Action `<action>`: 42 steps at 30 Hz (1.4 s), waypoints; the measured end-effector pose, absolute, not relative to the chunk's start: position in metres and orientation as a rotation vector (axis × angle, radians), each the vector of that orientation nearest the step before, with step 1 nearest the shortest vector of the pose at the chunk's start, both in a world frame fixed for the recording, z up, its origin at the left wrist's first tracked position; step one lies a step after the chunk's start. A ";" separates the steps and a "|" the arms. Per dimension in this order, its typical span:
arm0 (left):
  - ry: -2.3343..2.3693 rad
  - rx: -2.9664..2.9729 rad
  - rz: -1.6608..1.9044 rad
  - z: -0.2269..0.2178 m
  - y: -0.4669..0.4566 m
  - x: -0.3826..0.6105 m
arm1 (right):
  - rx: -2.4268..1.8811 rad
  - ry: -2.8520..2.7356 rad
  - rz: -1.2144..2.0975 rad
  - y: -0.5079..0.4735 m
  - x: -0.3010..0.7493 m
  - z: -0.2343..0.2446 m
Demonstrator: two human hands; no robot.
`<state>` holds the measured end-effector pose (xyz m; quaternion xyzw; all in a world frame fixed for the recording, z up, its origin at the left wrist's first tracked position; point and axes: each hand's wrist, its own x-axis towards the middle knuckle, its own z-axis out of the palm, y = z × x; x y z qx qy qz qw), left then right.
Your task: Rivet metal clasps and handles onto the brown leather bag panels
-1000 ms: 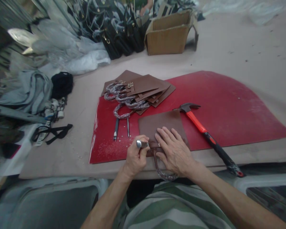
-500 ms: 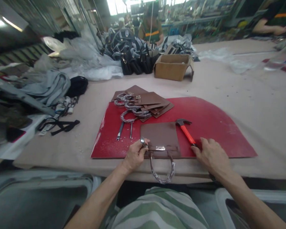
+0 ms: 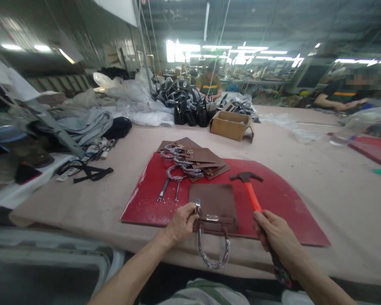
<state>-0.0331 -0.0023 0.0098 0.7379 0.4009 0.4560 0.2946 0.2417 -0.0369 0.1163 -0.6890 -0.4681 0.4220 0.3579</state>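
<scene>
Now we grip the hammer (image 3: 252, 191) in our closed right hand (image 3: 274, 236), while our left hand (image 3: 181, 221) pinches a punch (image 3: 197, 206) upright on the panel's (image 3: 214, 202) near-left corner; a glancing blow could hit those fingers or skew the punch.

Ceiling strip lights (image 3: 231, 47) blazed white far back — blown out, glaring. The desk (image 3: 305, 152) was evenly lit, shadows faint. Wide-lens distortion bent the edges, and the background was soft — one distant face pixelated.
</scene>
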 end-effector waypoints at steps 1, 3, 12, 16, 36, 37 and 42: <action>1.072 1.959 1.211 0.009 -0.002 -0.033 | -1.746 -1.278 0.942 -0.041 0.235 0.126; 1.078 1.955 1.201 0.008 -0.002 -0.034 | -1.654 -1.494 0.587 -0.051 0.225 0.145; 1.099 1.997 1.186 0.002 -0.002 -0.033 | -1.267 -2.308 -0.272 -0.072 0.216 0.174; 1.111 2.010 1.215 0.004 -0.002 -0.034 | -1.270 -2.071 -0.270 -0.074 0.211 0.177; 1.040 2.130 1.102 0.005 0.001 -0.046 | -2.260 -1.737 0.262 -0.026 0.273 0.065; 1.041 2.137 1.087 0.007 0.001 -0.047 | -2.199 -1.793 0.179 -0.027 0.268 0.064; 1.076 2.175 1.068 0.013 0.000 -0.048 | -1.763 -2.244 0.052 -0.031 0.234 0.046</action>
